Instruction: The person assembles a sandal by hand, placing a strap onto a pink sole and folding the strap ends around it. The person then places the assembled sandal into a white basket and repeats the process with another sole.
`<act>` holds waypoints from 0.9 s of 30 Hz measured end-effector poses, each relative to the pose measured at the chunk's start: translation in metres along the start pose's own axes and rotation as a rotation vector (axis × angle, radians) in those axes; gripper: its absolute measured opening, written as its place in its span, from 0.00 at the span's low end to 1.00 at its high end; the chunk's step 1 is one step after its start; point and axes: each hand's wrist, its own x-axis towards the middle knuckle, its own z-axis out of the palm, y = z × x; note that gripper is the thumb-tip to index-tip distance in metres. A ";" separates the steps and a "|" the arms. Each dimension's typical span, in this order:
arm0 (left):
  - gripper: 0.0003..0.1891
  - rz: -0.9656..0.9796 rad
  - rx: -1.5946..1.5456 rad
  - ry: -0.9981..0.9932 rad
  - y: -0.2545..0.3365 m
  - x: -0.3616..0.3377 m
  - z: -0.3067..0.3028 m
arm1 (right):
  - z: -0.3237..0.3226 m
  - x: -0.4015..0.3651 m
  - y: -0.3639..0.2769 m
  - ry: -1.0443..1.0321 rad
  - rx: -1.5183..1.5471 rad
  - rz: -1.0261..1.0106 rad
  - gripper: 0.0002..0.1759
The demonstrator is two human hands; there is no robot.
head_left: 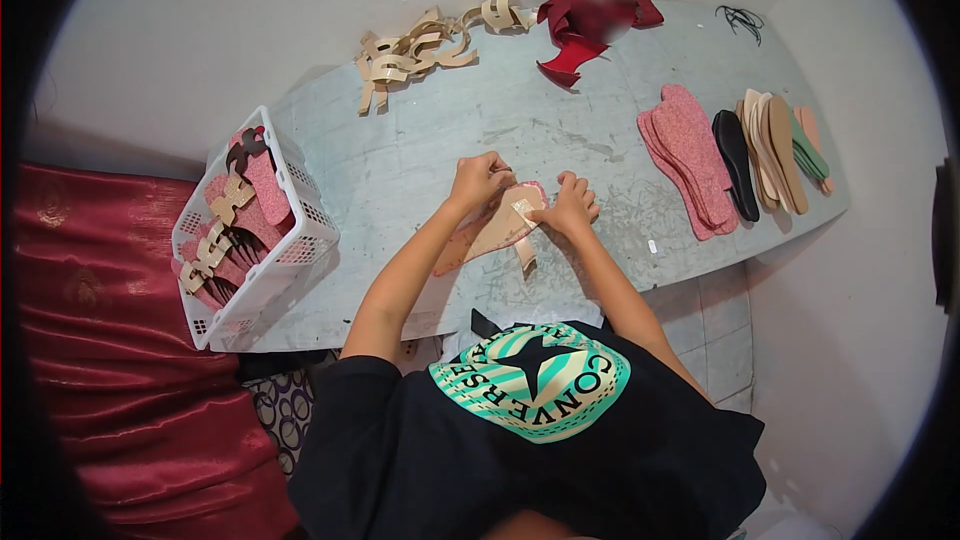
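Observation:
A slipper sole point(488, 237) lies slantwise on the table in front of me, its tan underside up and its edge pink. A pale patch shows near its front end, and a beige strap point(526, 256) sticks out from its near side. My left hand point(482, 180) is closed at the far front edge of the sole, fingers pinched together; what lies between the fingertips is hidden. On the other side, my right hand point(568, 206) grips the sole's edge, thumb pressed on the underside by the patch and fingers curled.
At left, a white plastic basket point(310, 215) holds several pink slippers with straps. Beige straps point(410, 50) and dark red pieces point(575, 35) lie at the back. Pink soles point(685, 162), a black sole point(735, 165) and tan soles point(785, 152) line the right. Black cords point(741, 22) lie in the far corner.

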 end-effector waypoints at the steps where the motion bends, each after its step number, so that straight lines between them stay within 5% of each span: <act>1: 0.08 -0.002 -0.001 0.000 0.008 -0.003 -0.003 | 0.001 0.001 0.001 0.001 -0.001 -0.001 0.53; 4: 0.07 -0.107 -0.085 -0.033 0.020 -0.011 -0.004 | 0.001 0.001 0.000 -0.001 -0.003 0.002 0.53; 16: 0.07 0.015 -0.165 0.020 0.025 -0.037 0.014 | -0.001 -0.001 0.000 -0.001 0.013 -0.008 0.52; 27: 0.07 0.322 0.086 0.118 0.012 -0.054 0.037 | 0.000 -0.001 0.001 0.013 -0.001 -0.023 0.51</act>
